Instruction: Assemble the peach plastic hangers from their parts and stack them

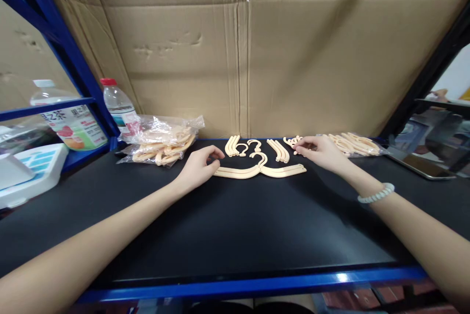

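Note:
A cream-coloured plastic hanger (281, 172) lies on the black tabletop, its two arms spread and its hook (263, 158) pointing away from me. At its left end rests my left hand (201, 163), fingers curved, with a gap between thumb and forefinger; whether the thumb touches the hanger I cannot tell. My right hand (320, 153) reaches over small cream pieces (292, 141), its fingertips drawn together among them; what they pinch is hidden. Between the hands lie loose hanger arms (232, 146), more hanger arms (278, 150) and separate hooks (254, 145).
Clear bags of cream hanger parts (163, 143) lie at left, and another bag (354, 144) at right. A red-capped bottle (119, 103) stands at back left. A phone (422, 164) lies at right. Cardboard (176, 69) walls the back; a blue edge (257, 284) runs along the front.

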The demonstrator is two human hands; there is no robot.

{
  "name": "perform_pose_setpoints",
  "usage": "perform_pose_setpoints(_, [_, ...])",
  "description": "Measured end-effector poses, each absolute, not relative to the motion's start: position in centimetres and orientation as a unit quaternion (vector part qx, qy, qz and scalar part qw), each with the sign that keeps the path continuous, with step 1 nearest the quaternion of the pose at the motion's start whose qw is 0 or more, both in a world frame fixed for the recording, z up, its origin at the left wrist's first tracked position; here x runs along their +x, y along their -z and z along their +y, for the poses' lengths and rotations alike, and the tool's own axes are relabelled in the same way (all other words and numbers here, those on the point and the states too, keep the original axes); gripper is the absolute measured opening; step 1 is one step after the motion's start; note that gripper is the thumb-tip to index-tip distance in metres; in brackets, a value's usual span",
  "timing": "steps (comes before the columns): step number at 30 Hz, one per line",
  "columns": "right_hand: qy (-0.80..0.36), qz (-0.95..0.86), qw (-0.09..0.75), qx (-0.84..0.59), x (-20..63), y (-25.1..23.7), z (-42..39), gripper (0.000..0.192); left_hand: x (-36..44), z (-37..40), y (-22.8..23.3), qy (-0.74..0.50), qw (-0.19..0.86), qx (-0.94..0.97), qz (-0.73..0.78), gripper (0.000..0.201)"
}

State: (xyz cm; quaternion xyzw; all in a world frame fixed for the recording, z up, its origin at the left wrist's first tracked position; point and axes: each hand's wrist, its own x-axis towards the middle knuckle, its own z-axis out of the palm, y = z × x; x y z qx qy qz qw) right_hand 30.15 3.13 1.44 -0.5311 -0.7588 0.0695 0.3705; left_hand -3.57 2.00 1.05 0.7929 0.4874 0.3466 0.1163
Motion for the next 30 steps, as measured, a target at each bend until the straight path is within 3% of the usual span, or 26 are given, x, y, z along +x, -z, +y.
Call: perform_pose_setpoints(30, [-0.066,-0.742,0.371,-0.555,30.24,-1.34,3.28,0.021,-4.34,2.68,-1.02,-0.351,0.078,0.814,0.457,0.024])
